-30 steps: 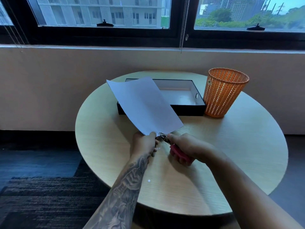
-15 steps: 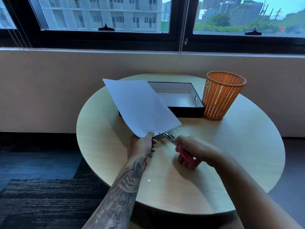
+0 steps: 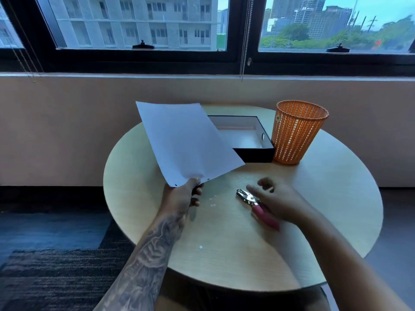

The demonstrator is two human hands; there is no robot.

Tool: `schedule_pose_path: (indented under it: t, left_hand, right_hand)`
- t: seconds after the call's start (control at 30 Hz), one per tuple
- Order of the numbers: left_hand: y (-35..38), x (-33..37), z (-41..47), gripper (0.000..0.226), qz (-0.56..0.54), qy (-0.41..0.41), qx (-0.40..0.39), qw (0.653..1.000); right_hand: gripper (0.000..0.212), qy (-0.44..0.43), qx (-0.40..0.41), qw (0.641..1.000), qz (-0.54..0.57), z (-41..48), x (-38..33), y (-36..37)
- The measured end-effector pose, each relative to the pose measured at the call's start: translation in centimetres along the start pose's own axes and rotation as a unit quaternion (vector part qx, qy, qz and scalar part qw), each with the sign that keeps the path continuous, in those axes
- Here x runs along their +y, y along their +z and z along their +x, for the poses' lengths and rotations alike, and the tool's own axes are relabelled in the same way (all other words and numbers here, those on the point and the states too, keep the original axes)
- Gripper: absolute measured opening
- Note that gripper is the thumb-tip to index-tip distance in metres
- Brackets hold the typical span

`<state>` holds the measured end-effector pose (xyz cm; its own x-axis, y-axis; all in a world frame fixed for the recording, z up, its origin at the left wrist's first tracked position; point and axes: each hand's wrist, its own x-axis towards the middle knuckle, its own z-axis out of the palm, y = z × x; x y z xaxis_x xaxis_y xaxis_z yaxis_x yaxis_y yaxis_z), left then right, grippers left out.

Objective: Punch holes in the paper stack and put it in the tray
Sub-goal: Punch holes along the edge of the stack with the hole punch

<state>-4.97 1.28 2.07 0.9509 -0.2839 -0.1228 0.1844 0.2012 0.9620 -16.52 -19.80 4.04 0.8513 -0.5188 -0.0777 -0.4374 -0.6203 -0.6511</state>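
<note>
Above the near-left part of the round table (image 3: pixel 224 254), the paper stack (image 3: pixel 186 142) is held up at a tilt by the left hand (image 3: pixel 183 195), which pinches its near edge between thumb and fingers. Two small dark holes show along that near edge, one at the corner and one just right of the grip, so the punching looks done or nearly so. The sheets' long axis runs away from the person and leans left, and their far right part overlaps the view of the black tray (image 3: pixel 253 151).

The tray sits at the far edge of the table, straight beyond the paper, with the orange basket (image 3: pixel 296 133) touching or just beside its right end. The left hand is clearly the nearer one to the tray and already carries the stack.

The right hand (image 3: pixel 276 202) hovers spread wide over the hole punch (image 3: pixel 253 204), which lies on the table; whether the palm touches its pink handle cannot be told. White paper dots (image 3: pixel 211 204) lie scattered between the hands.
</note>
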Motion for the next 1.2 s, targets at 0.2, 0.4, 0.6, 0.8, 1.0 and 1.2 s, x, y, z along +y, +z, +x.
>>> schedule_pose_path:
  t: [0.2,0.4,0.6,0.8,1.0,1.2]
  left_hand:
    - [-0.4,1.5,-0.9,0.006,0.051,0.024,-0.084,0.995]
    - [-0.2,1.6,-1.4,0.003,0.032,0.054,-0.111,0.992]
    - [2.4,0.7,-2.6,0.035,-0.065,0.008,-0.113,0.991]
    - [4.0,0.2,-3.3,0.022,-0.011,-0.003,-0.096,0.995]
    - [3.8,0.1,-3.8,0.028,0.096,0.03,-0.097,0.99]
    - [3.6,0.1,-3.8,0.036,0.119,0.065,-0.097,0.986]
  right_hand:
    - [0.023,0.002,-0.058,0.944,0.326,0.3,-3.3,-1.0]
    - [0.016,-0.042,-0.042,0.91,0.411,0.2,-3.5,-0.6]
    - [0.017,-0.074,-0.037,0.871,0.484,-0.6,-4.3,0.8]
    - [0.015,-0.064,-0.056,0.866,0.492,-1.1,-5.1,1.8]
    - [0.011,-0.015,-0.067,0.874,0.481,-0.9,-5.2,2.2]
    - [0.008,-0.03,-0.085,0.891,0.445,-0.7,-5.4,2.3]
